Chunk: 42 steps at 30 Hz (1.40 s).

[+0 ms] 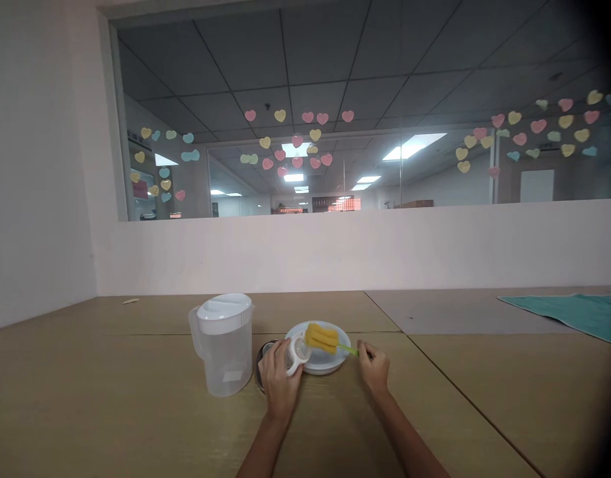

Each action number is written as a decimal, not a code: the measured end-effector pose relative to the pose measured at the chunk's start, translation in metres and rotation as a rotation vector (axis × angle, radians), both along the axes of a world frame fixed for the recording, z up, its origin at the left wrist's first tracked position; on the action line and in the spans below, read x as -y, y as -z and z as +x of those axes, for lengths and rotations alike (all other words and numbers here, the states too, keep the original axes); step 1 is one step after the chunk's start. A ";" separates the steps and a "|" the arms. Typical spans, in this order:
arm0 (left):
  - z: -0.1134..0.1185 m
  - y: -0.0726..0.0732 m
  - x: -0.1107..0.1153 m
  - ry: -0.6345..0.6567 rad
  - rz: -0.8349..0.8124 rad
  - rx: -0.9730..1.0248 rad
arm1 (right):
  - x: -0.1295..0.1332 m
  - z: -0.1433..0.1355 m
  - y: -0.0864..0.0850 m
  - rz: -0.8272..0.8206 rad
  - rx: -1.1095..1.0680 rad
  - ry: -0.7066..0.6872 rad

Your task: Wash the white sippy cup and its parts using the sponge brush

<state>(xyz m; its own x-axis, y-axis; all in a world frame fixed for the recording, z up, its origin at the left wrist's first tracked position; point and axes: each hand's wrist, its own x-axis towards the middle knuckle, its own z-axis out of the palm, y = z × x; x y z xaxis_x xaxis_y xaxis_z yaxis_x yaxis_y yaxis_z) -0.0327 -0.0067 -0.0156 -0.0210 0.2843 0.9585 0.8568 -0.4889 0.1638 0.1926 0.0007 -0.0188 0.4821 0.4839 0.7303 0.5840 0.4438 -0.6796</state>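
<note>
My left hand (pixel 278 375) is closed around a small clear bottle with a white rim (pixel 298 353), tipped so that its mouth faces right. My right hand (pixel 375 365) grips the green handle of a yellow sponge bottle brush (pixel 322 338). The sponge head is right by the bottle's mouth, over a shallow white bowl (pixel 323 366). Partly hidden behind my left hand, a dark-rimmed round object (pixel 259 378) lies on the table.
A translucent lidded pitcher (pixel 227 358) stands left of my left hand. A teal cloth (pixel 574 313) lies at the far right of the table (pixel 136 411). Behind the table rises a white wall (pixel 335 252) with a window bearing heart stickers. A small flat scrap (pixel 131 301) lies at back left.
</note>
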 end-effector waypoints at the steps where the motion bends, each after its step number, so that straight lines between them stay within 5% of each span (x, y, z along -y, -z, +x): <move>1: -0.001 0.000 0.000 -0.009 0.005 0.005 | 0.000 -0.001 0.000 0.013 0.036 0.003; 6: -0.003 -0.001 -0.001 -0.051 0.022 0.068 | -0.002 -0.001 0.003 0.123 0.229 0.112; 10: -0.004 -0.003 -0.002 0.038 0.002 0.148 | -0.004 0.002 0.005 0.205 0.331 0.191; 18: -0.004 -0.007 0.002 0.070 -0.010 0.200 | -0.003 0.003 0.006 0.180 0.315 0.219; 42: -0.011 -0.006 0.003 -0.011 0.130 -0.009 | 0.005 -0.002 0.000 0.384 0.581 0.393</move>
